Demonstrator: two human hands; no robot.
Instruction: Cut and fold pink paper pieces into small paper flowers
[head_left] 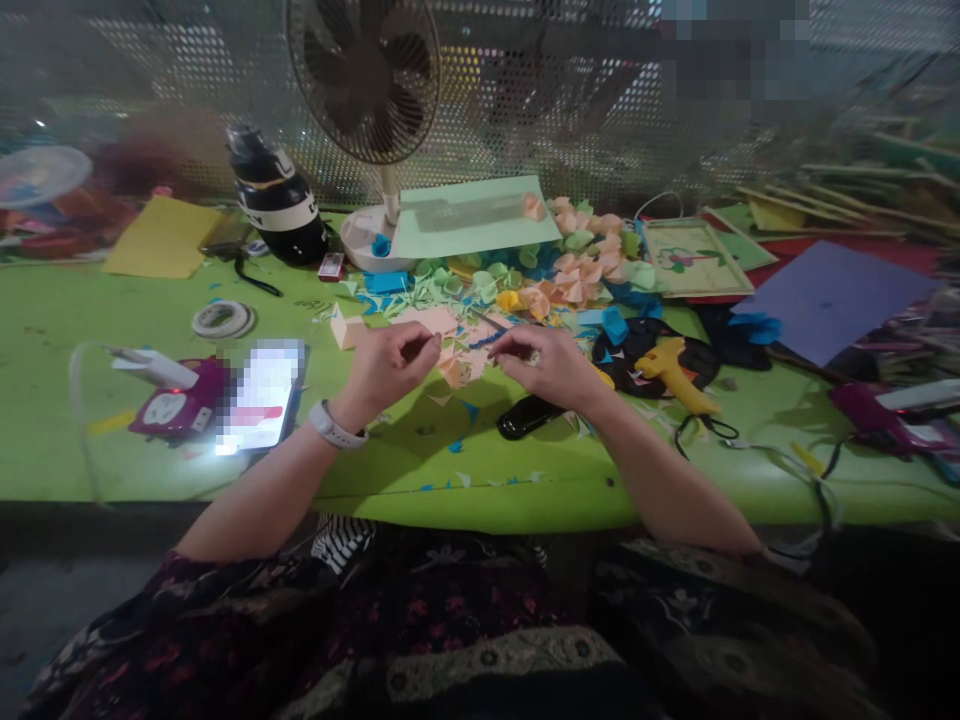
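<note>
My left hand (394,365), with a white band on its wrist, is closed, thumb against fingers, at the left of a heap of paper scraps. Anything in its pinch is too small to make out. Across from it, my right hand (547,368) has its fingers drawn together beside a small dark-blue piece (486,340); whether it grips that piece is unclear. A dark pointed blade shape (487,319) shows just above. Pink paper (427,322) and cut scraps lie between and behind the hands. A folded cream paper piece (347,327) stands left of my left hand.
Peach and green paper curls (589,265) pile behind, near a fan (364,75). A yellow glue gun (679,375) and a black glossy object (529,413) lie right. Left are a lit phone (262,400), a purple power strip (176,405), tape (223,320) and a black bottle (277,205).
</note>
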